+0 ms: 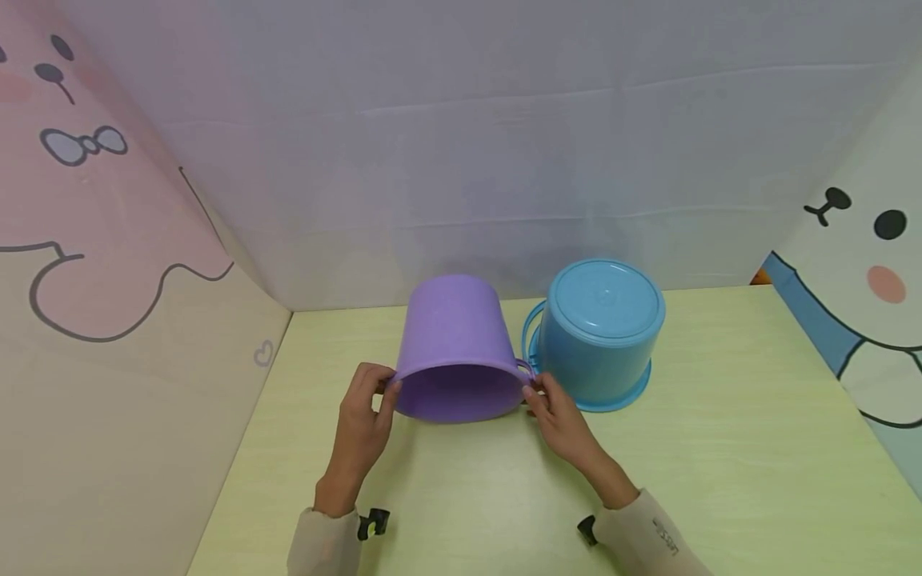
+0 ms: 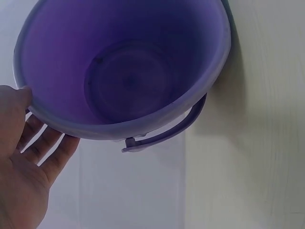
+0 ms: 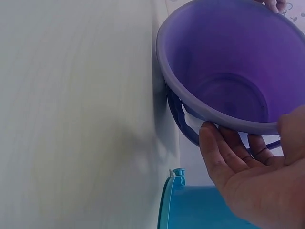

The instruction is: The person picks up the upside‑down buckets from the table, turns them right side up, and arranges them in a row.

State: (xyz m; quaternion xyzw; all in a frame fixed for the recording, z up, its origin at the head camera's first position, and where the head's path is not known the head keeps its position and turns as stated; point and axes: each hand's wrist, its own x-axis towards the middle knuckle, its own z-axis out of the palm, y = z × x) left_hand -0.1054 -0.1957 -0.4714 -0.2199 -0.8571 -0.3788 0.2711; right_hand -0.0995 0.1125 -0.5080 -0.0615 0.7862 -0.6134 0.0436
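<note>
A purple bucket (image 1: 455, 324) is tipped toward me, its mouth facing the front and its base toward the back wall. My left hand (image 1: 366, 412) grips the rim on the left, thumb over the edge and fingers behind, as the left wrist view shows. On the opposite side my right hand (image 1: 562, 420) holds the rim near the bucket's handle (image 3: 180, 114). Nothing lies inside the purple bucket in either wrist view. Just to its right a light blue bucket (image 1: 603, 344) stands upside down on its rim, with its own handle (image 1: 529, 332) at its left side.
Both buckets are on a pale wood-grain table (image 1: 735, 448). A whitish cloth wall (image 1: 461, 160) rises behind them. Cartoon-printed panels flank the table, a pink one (image 1: 108, 208) at left and a white one (image 1: 843, 264) at right.
</note>
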